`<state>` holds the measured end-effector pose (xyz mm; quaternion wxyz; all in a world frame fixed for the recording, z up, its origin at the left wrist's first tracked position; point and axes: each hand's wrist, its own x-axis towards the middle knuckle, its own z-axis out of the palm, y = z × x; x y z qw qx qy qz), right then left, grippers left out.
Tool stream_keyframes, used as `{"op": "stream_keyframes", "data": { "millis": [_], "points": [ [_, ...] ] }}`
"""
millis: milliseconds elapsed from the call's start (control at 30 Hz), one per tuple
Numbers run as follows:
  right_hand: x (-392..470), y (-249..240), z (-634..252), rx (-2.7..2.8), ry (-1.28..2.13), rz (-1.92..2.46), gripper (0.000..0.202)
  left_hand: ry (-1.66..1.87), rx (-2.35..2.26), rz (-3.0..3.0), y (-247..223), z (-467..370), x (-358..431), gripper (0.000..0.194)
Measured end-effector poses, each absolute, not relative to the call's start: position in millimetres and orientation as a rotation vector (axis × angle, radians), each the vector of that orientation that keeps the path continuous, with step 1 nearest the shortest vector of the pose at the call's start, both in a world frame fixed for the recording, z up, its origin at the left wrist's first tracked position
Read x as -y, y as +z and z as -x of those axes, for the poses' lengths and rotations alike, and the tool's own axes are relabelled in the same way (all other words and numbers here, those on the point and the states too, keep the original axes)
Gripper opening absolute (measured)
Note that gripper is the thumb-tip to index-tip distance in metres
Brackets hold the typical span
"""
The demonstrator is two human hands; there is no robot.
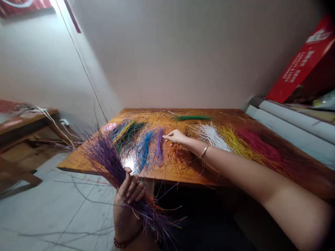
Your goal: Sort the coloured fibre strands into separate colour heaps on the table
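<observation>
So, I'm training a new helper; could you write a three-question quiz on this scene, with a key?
1. True or false: the left hand holds a mostly purple bundle.
2. Which strands on the table lie between the white strands and the dark red strands?
3. Fill in: the right arm wears a metal ____.

Key: 1 true; 2 yellow strands; 3 bangle.

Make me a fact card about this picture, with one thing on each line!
Left hand: holds a dark purple bundle
Right hand: beside light purple strands; grip unclear
Table: wooden
Also on it: blue strands, orange strands, white strands, yellow strands
Near the wall: green strands
</observation>
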<state>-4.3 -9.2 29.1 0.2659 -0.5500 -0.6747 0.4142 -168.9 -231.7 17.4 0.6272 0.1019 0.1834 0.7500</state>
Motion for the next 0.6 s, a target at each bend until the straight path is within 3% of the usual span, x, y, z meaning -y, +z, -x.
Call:
{"op": "stream_keyframes", "data": {
  "millis": [233, 400, 600],
  "points": [
    [95, 15, -78, 1.684, 0.687, 1.384, 0.048, 1.662, -0.318, -0.255, 13, 167, 230, 0.008],
    [165, -18, -64, 2.224, 0.078, 1.143, 0.024, 1.661, -0.255, -0.358, 20, 158, 245, 0.008],
    [185, -24, -21, 2.474, -0.276, 0.850, 0.017, 1.678, -0.299, -0.382, 26, 154, 254, 0.009]
  ]
}}
